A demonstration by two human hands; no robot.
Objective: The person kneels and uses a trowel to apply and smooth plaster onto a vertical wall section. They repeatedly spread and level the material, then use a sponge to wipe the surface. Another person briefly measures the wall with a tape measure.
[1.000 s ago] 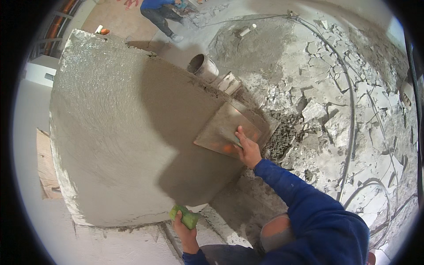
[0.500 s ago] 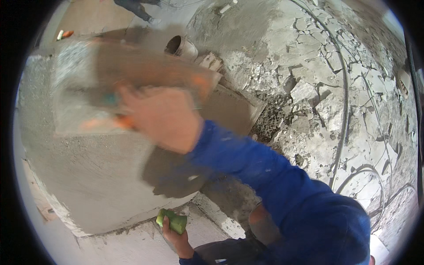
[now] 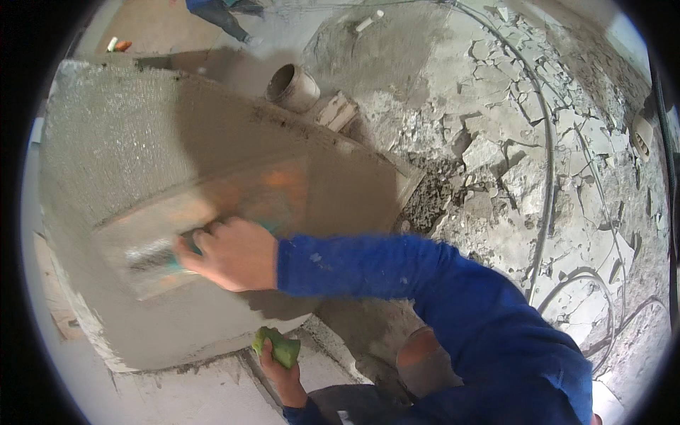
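My right hand point(image 3: 230, 256) is closed round the teal handle of a wide rectangular finishing trowel point(image 3: 170, 212). The metal blade lies on the wet grey mortar surface point(image 3: 120, 127), with orange tints on its face. Motion slightly blurs the blade, and my fingers cover most of the handle. Lower down, by the near edge of the mortared slab, my left hand point(image 3: 283, 375) grips a green sponge point(image 3: 278, 347), its thumb against the side.
Beyond the slab a bucket point(image 3: 292, 88) lies tipped beside a rough block point(image 3: 338, 111). Cracked rubble point(image 3: 489, 152) and a long hose point(image 3: 549, 177) spread over the right side. A reddish bucket point(image 3: 425, 358) stands near my legs. Another person's leg point(image 3: 223, 21) shows at the far edge.
My right hand has drawn the trowel nearer to me, down from the slab's far part. The left hand with the sponge has barely moved.
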